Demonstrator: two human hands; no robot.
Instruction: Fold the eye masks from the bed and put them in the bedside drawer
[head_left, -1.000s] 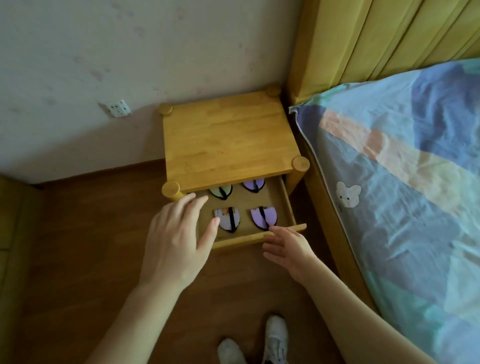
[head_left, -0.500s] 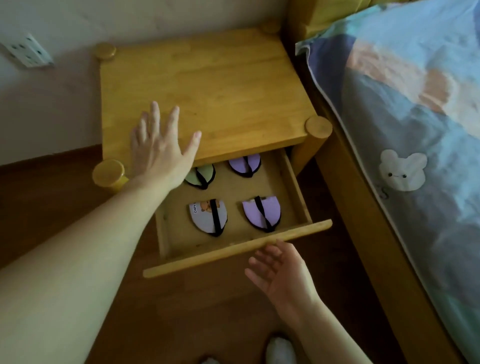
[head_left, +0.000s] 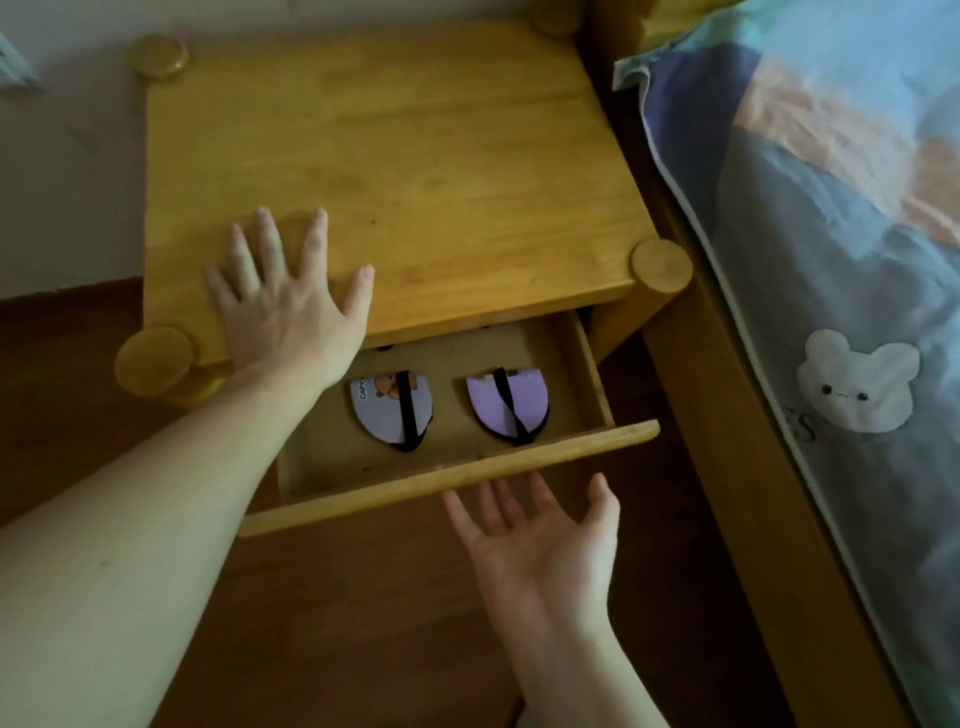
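With the left hand (head_left: 283, 306) flat on the nightstand (head_left: 415, 156) steadying it, the open, empty right hand (head_left: 540, 540) should push the drawer (head_left: 447, 480) front squarely (masks (head_left: 506, 405) lie clear inside).

wooden floor (head_left: 363, 623), white wall (head_left: 67, 182), wall socket (head_left: 13, 70)

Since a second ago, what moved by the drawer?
The left hand went from over the drawer up onto the bedside table, lying flat. The right hand dropped below the drawer front, palm up, holding nothing. The drawer slid partly in, so the back two eye masks are hidden. The capybara eye mask and purple eye mask kept their places.
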